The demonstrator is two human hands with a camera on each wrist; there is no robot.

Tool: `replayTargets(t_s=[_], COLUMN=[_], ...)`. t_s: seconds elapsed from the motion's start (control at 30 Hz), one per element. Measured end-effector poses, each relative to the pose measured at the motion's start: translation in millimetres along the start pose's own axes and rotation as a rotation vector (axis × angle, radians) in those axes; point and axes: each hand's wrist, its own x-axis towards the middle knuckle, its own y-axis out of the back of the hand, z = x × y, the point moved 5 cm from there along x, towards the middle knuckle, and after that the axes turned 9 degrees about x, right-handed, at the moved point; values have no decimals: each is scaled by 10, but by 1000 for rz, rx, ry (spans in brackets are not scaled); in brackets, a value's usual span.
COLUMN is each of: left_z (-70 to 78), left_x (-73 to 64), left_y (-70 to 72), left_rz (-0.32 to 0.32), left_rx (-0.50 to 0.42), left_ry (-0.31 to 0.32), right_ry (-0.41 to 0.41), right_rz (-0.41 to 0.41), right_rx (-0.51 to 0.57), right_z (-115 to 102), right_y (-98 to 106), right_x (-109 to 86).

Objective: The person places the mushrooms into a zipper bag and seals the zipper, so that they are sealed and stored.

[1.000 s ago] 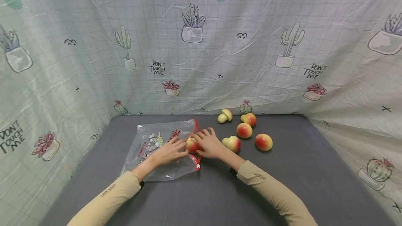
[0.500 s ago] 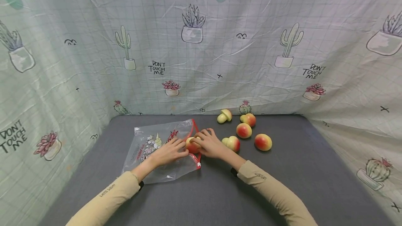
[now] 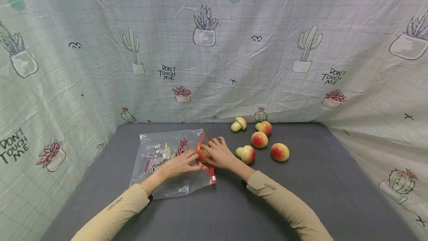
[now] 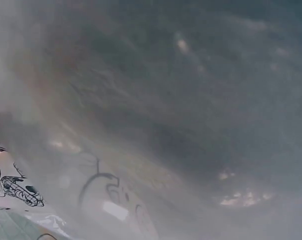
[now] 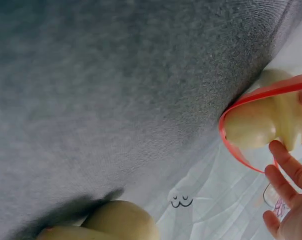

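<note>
Head view. Grey worktop (image 3: 230, 211), patterned curtain (image 3: 234, 58) standing along its far edge. Clear printed bag (image 3: 164, 151) flat, nearer the left edge than the right; red-lined mouth faces the right edge, white slider (image 3: 214, 179) at the mouth's near corner. Toy mushroom (image 3: 202, 153), red and yellow, in the mouth. Left hand (image 3: 180, 163) over the bag, fingers bent at the mouth, thumb apart from index; cannot tell if film is pinched. Right hand (image 3: 220, 154) half closed, fingers and thumb holding the mushroom. Between the right hand and the right edge: two-part piece (image 3: 245, 154), two rounded ones (image 3: 259, 139) (image 3: 279, 152). Close to the far edge: pale mushroom (image 3: 239, 124), redder mushroom (image 3: 264, 127).

Left wrist. Mostly grey blur; black line drawings (image 4: 22, 192) lower left. Hand's state cannot be told here.

Right wrist. Red strip (image 5: 245, 100) loops around the mushroom; bent fingers at its side, fingertips touching. Another pale piece, partly cut off, lower left.
</note>
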Motion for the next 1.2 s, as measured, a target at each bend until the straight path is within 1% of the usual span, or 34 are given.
replayTargets(t_s=[0.2,0.4,0.47,0.67,0.8,0.9,0.97,1.07,1.13,1.2], left_z=[-1,-3,-9,-30,-31,-38,-40,-42,-43,-47], left_x=[-9,14,24,31,39,34,23,-3,-13,-19], left_y=[8,37,55,88,82,69,63,43,38,23], left_rz=[12,72,92,154,154,144,137,136,119,97], left_rx=[7,48,42,10,3,27,45,72,77,79], left_ry=[-9,-36,-34,-25,-32,-32,-28,-30,-28,-26], right_ry=[-47,-118,-145,-259,-318,-309,-277,-220,-195,-192], right_rz=[13,23,27,11,13,33,46,41,21,-18], right_rx=[-51,-133,-152,-161,-158,-159,-157,-160,-156,-151], right_z=[-4,-14,-18,25,88,114,110,85,70,73], right_y=[-13,3,15,7,-27,-41,-39,-27,-12,-1], right_x=[49,91,105,147,157,145,126,94,75,57])
